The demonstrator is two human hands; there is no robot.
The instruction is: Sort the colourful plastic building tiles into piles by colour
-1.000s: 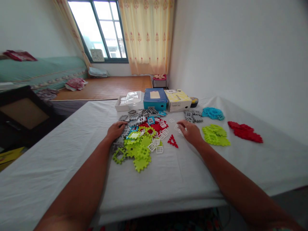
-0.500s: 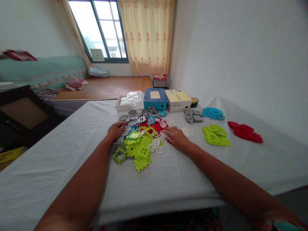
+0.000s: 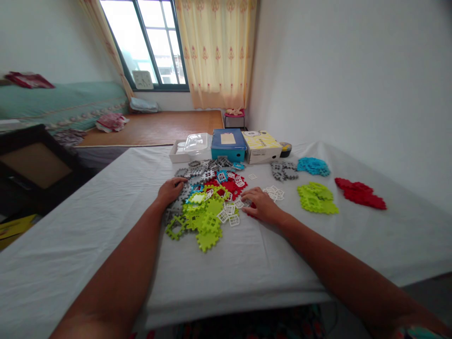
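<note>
Head: left hand point(image 3: 171, 192) 9 o'clock, right hand point(image 3: 261, 205) 3 o'clock of pile point(image 3: 213, 207); both curled, hold unclear; grids point(image 3: 229, 209) likely light, stiff: pinch edges.

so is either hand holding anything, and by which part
Cannot tell: the right hand partly covers a red piece; the left hand lies by grey pieces.

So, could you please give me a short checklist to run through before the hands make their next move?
1. Left hand at the left edge of the mixed pile: ok.
2. Right hand holding a piece: cannot tell, its grasp is unclear.
3. Red piece at the right hand fully visible: not ok, the hand covers part of it.
4. Lime stack apart from the red stack: ok.
5. Mixed pile one colour only: not ok, several colours overlap.
</note>
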